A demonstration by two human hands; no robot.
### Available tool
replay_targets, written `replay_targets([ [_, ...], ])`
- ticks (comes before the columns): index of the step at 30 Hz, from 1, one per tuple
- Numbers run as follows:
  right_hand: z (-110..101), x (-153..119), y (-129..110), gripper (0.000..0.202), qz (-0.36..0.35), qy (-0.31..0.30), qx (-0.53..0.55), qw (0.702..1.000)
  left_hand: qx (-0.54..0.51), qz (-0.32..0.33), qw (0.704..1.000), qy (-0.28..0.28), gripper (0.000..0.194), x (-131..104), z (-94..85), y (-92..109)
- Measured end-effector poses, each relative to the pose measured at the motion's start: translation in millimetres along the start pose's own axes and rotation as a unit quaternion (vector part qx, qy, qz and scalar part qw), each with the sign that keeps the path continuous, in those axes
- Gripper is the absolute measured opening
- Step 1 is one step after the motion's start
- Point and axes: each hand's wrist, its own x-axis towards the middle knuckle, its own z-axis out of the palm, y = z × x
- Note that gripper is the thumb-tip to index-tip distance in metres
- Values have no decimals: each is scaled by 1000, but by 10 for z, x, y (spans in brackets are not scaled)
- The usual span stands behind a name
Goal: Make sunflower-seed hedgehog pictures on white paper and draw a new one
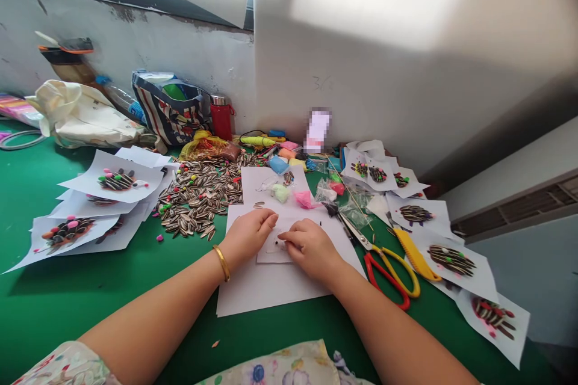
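Observation:
My left hand (251,234), with a gold bangle at the wrist, is closed over the far left part of a small white sheet (269,257). Its fingertips are pinched together; whatever they hold is too small to make out. My right hand (312,249) has curled fingers, the fingertips coming down on the same sheet near some tiny dark dots. Anything between them is hidden. Under the small sheet lies a larger white paper (289,295). Just beyond my hands are lumps of pink clay (305,199) and pale green clay (280,192).
Left of the papers spreads a heap of striped sunflower seeds (198,192). Scissors (392,267) and a yellow cutter (415,254) lie right. Seed-covered hedgehog-like pictures are stacked left (139,183) and right (485,267). A red flask (221,120) and striped bag (169,111) stand behind.

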Motion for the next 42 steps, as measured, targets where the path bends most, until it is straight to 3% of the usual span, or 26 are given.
replay_targets([
  [6,-307,9,294,20,103,37,-81,991,-12,-11,1000,0,42,6,-8,-8],
  [9,-452,7,430,19,180,2,-153,972,-14,-15,1000,-1,42,5,-12,-15],
  [12,-507,3,482,18,209,-13,-183,961,-19,-15,1000,-2,42,4,-9,-28],
  [20,-495,13,527,17,209,35,-187,959,-33,-15,999,6,41,5,-2,-29],
  [27,-453,14,452,20,186,41,-156,969,-79,-23,996,38,41,-1,3,-17],
  [33,-314,11,355,23,130,35,-97,986,-56,-15,996,73,24,16,-8,-19],
  [42,-186,12,111,17,91,-34,-41,994,39,48,998,-1,8,11,-53,33],
])
